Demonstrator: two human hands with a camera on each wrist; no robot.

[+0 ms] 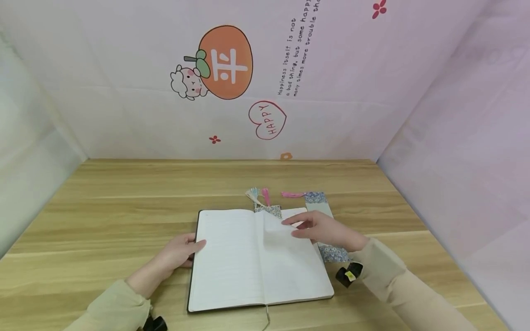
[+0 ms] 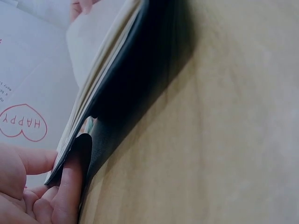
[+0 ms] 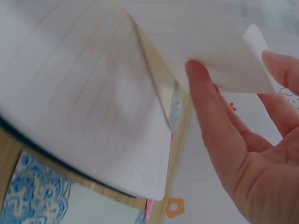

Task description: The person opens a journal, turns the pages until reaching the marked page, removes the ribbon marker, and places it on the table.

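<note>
An open notebook point(image 1: 227, 262) with a dark cover and lined white pages lies in front of me. My left hand point(image 1: 181, 252) grips its left edge, thumb on the page and fingers beneath the cover; the left wrist view shows this edge raised off the table. With thumb and fingers, my right hand point(image 1: 319, 227) pinches a page point(image 3: 210, 42) lifted from the notebook's right side. Behind that page, a patterned bookmark point(image 1: 269, 210) protrudes past the notebook's top edge. Another bookmark point(image 1: 316, 197), blue-patterned at both ends, lies beside the notebook under my right hand.
Pale and pink tassels point(image 1: 266, 196) extend above the notebook, and one more pink tassel point(image 1: 293, 195) joins the right bookmark. A thin ribbon point(image 1: 267, 317) hangs from the notebook's bottom. Printed cloth point(image 1: 331, 115) walls the wooden table point(image 1: 136, 202) at back and sides.
</note>
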